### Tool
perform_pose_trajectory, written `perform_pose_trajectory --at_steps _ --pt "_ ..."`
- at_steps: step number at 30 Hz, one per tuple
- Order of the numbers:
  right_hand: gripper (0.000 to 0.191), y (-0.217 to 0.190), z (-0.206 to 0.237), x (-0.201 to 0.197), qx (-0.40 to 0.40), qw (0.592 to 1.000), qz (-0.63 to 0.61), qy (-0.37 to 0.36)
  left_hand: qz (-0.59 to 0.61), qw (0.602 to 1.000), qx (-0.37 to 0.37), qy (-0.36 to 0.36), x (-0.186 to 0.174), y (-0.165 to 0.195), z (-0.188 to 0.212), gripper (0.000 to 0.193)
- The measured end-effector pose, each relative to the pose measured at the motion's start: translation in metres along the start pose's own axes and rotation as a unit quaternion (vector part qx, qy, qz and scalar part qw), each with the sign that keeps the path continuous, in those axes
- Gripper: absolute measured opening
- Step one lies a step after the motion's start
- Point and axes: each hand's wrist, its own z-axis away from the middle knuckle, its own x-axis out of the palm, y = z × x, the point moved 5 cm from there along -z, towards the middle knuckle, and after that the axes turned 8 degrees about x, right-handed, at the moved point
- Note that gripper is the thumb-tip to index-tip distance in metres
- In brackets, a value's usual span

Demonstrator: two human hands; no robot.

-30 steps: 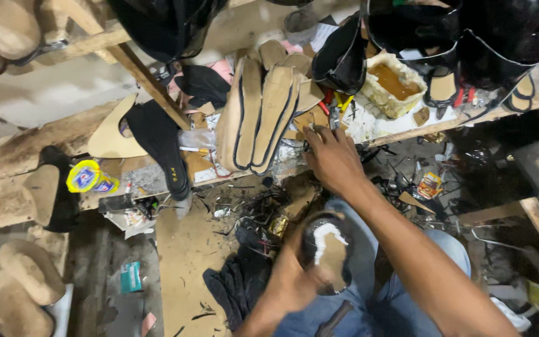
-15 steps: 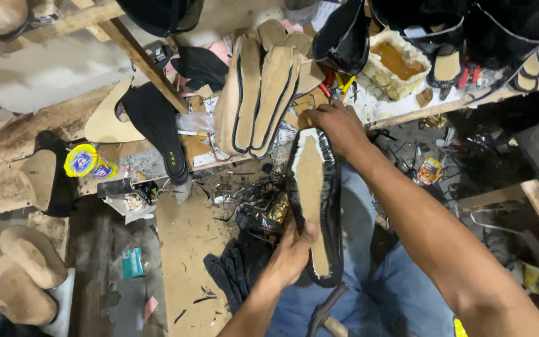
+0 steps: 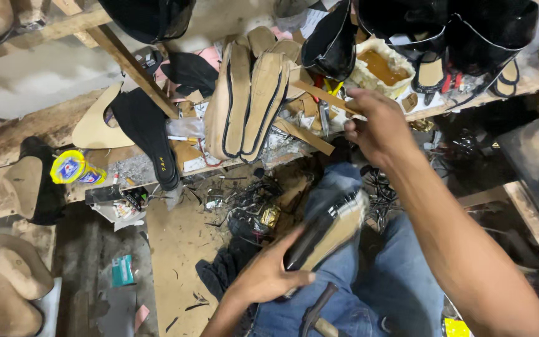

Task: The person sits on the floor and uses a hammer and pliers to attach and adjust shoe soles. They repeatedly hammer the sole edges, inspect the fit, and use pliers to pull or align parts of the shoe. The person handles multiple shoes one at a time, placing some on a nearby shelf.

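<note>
Tan-faced, black-edged shoe sole (image 3: 329, 229) lies across the lap, looking light, stiff, slightly flexible, best held by its edges; left hand (image 3: 268, 274) clasps its lower end, right hand (image 3: 375, 128) hovers half-curled, empty, over the surface (image 3: 531, 78).

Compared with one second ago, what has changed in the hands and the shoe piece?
The right hand let go of the shoe sole and lifted toward the cluttered wooden bench, near the glue tub. The left hand alone now holds the sole, tilted lower over the lap. The upright tan soles, the yellow can and the hammer stayed in place.
</note>
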Motion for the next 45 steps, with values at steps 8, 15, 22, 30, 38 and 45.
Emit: perform_pose_trajectory --at_steps 8,15,22,30,38,45 --pt "0.022 0.059 0.151 -0.081 0.067 0.997 0.046 0.014 -0.056 0.997 0.049 0.013 0.000 -0.008 0.034 0.090" --pt "0.014 0.112 0.235 -0.144 0.018 0.996 -0.080 0.036 -0.132 0.903 0.294 0.283 0.006 0.028 0.012 0.046" --pt "0.039 0.111 0.310 -0.156 -0.071 0.984 0.059 0.152 0.007 0.905 0.337 0.258 0.054 0.039 -0.047 0.021" --pt "0.025 0.110 0.308 -0.138 -0.124 0.909 0.357 0.177 0.116 0.957 0.230 0.136 0.117 -0.020 -0.078 0.038" --pt "0.027 0.117 0.275 -0.143 -0.089 0.899 0.392 0.174 0.102 0.964 0.193 0.149 0.110 -0.006 -0.060 0.043" --pt "0.063 0.112 0.263 -0.119 -0.103 0.727 0.599 0.320 0.104 0.940 0.246 0.213 0.111 0.010 -0.072 0.033"
